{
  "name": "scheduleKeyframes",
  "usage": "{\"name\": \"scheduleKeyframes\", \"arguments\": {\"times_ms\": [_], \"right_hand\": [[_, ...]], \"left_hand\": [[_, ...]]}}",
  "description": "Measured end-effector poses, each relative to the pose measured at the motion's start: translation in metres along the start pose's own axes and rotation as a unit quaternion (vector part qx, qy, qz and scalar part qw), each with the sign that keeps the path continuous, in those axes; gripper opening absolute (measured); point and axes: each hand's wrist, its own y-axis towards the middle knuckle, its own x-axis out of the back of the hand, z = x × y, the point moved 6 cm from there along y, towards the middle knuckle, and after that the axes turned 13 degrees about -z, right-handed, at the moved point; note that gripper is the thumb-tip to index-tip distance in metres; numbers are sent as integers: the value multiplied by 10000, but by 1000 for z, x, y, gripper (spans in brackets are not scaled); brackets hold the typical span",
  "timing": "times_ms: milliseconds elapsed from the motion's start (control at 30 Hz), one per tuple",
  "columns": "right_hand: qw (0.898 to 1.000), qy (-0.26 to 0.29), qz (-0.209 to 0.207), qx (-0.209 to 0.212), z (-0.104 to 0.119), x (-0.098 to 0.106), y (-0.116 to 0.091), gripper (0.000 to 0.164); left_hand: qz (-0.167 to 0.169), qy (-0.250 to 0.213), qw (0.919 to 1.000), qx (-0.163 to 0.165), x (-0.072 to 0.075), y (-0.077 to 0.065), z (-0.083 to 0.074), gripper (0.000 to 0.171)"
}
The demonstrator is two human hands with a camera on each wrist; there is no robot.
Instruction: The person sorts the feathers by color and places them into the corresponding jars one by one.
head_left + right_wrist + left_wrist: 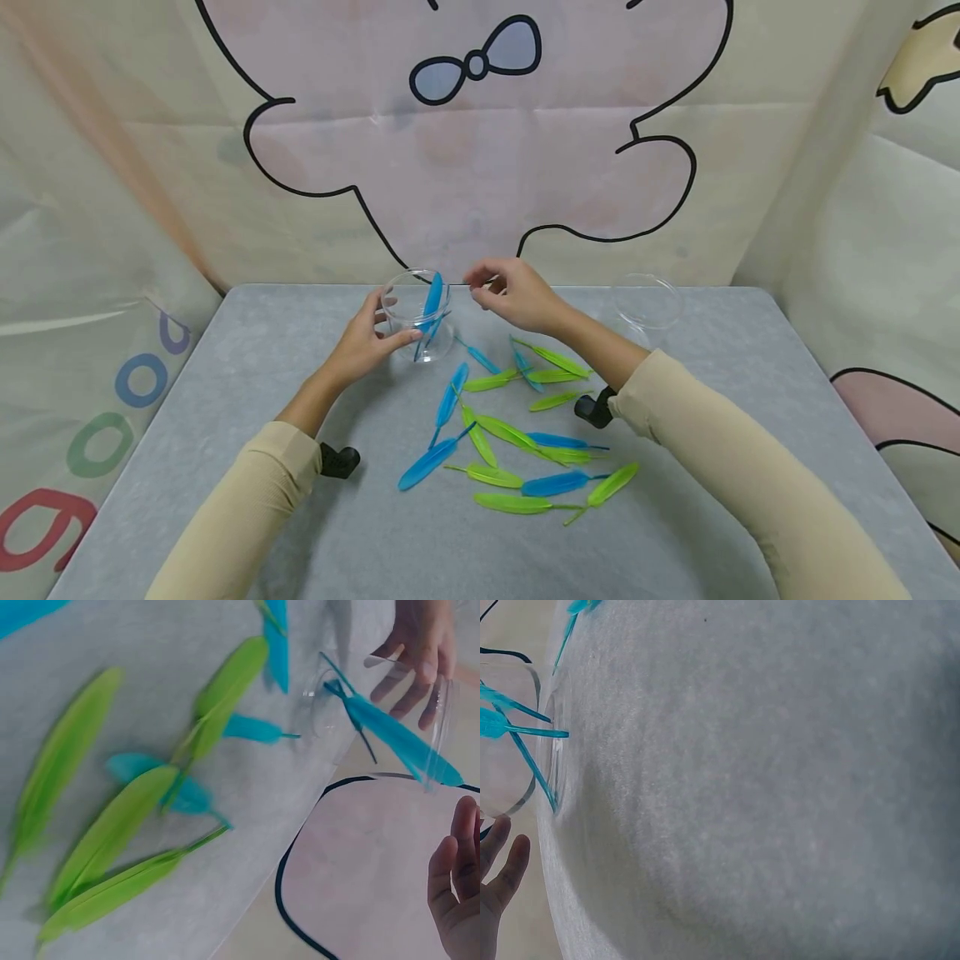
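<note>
Head view, left hand: the left hand (pixel 366 335) grasps a clear cup (pixel 403 310) from its left, thumb on the near wall; the cup stands upright toward the far edge of the bench (pixel 360 533).
Head view, right hand: the right hand (pixel 516 293) is released, fingers loosely bent around nothing, just right of the cup's rim.
Head view, key relation: a green feather (pixel 561 361) lies near and right of the right hand, its long axis running far left to near right; the right arm is the nearer one.
Head view, far right: a second clear cup (pixel 647 300).
Left wrist view, cup contents: blue feathers (pixel 490 721) lean inside, vanes up, thin quills toward the base; whether the fingers beside the wall touch it, one cannot tell.
Right wrist view, looks: the loose feathers are slim, bright green or blue, with smooth vanes and narrow quills, several crossing on the bench.
</note>
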Motion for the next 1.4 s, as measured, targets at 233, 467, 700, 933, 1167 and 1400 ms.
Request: {"name": "scheduleKeyframes", "arguments": {"times_ms": [233, 467, 700, 933, 1167, 1400], "right_hand": [[9991, 96, 417, -51, -15, 15, -32, 18], [9981, -29, 592, -161, -38, 32, -71, 17], [9963, 91, 789, -323, -65, 37, -105, 17], [9926, 221, 1076, -519, -76, 37, -133, 23], [9887, 535, 1234, -667, -94, 35, -155, 24], [9837, 845, 1431, -682, -104, 31, -171, 22]], "left_hand": [[-2, 29, 10000, -24, 0, 0, 0, 94], [-91, 88, 9999, -81, 3, -1, 1, 95], [-59, 110, 9999, -52, 5, -2, 1, 96], [-25, 122, 9999, -21, 6, -2, 0, 98], [-32, 144, 9999, 14, 4, -1, 0, 105], [-24, 148, 9999, -84, 1, 0, 0, 105]]}}
